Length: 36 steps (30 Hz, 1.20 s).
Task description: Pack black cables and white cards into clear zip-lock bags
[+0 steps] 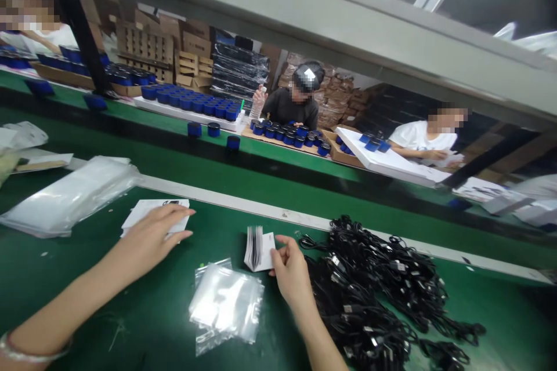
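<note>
My left hand (152, 229) rests over a stack of white printed leaflets (141, 208), its fingers stretched out and the thumb apart. My right hand (289, 266) pinches the right-hand cover of a small white booklet (266, 253) between thumb and fingers. The booklet stands partly open, and its pages fan out on the left. In front of it, between my hands, lies a loose pile of clear zip bags (226, 301). A big heap of black USB cables (378, 284) spreads just right of my right hand.
A bundle of clear plastic bags (73, 194) lies at the left. Beyond the white rail (243, 203), blue jars with black lids (191, 101) fill trays along the far bench. Several people sit there, one in black (296, 104). A grey beam (278, 6) crosses overhead.
</note>
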Each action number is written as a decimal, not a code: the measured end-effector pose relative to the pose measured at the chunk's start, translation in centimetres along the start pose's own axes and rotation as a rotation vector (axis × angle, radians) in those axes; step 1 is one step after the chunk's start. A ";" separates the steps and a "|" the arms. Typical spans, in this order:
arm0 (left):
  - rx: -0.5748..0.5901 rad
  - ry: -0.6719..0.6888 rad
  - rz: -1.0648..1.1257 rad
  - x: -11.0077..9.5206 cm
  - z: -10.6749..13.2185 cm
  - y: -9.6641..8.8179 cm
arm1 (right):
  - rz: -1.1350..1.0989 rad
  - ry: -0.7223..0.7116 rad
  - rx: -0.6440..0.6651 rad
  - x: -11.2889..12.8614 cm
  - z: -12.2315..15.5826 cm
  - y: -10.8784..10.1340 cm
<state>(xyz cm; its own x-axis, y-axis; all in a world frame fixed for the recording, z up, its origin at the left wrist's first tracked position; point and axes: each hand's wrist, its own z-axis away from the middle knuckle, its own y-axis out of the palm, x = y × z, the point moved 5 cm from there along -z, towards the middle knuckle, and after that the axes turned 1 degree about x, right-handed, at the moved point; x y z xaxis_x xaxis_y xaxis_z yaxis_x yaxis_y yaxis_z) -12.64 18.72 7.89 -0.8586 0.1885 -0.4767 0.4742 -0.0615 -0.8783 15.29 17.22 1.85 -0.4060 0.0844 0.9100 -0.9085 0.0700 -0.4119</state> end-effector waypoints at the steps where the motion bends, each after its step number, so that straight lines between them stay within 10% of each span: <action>1: -0.010 0.006 -0.055 0.9 -0.3 -0.9 | 0.021 -0.006 -0.025 0.0 -0.3 0.0; 13: 0.143 0.087 -0.358 6.7 -1.5 -2.8 | 0.362 -0.119 -0.160 1.7 1.6 -1.9; 36: 0.102 0.053 -0.371 3.9 -0.6 -3.9 | 0.493 -0.358 -0.135 0.6 4.9 -2.6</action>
<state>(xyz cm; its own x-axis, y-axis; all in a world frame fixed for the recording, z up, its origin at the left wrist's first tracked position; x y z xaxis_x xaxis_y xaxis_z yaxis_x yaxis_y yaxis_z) -17.77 20.25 9.45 -0.9557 0.2661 -0.1258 0.1091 -0.0768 -0.9911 16.93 12.17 3.67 -0.8035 -0.1979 0.5614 -0.5949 0.2349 -0.7687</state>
